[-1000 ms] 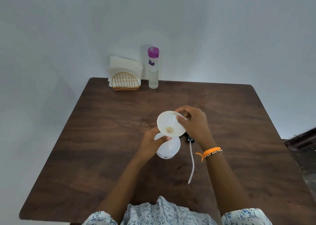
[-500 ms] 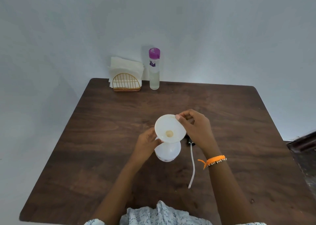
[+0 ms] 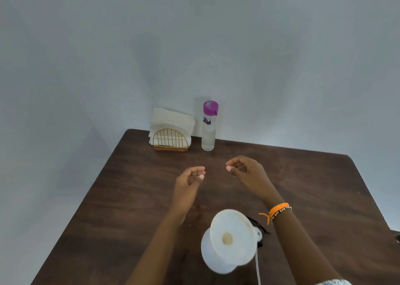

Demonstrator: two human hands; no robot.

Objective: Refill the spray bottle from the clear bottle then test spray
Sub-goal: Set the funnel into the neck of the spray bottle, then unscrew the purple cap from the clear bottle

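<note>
Both hands left funnel (image 3: 231,237); left hand (image 3: 190,177), right hand (image 3: 244,170) loosely curled, empty.

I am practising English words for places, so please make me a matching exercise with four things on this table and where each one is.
Things:
1. clear bottle
2. funnel
3. napkin holder
4. spray head

Places:
A. far left corner
B. on top of the spray bottle
C. lying right of the spray bottle
D. standing right of the napkins

Pairs: 1-D, 2-B, 3-A, 4-C
</note>
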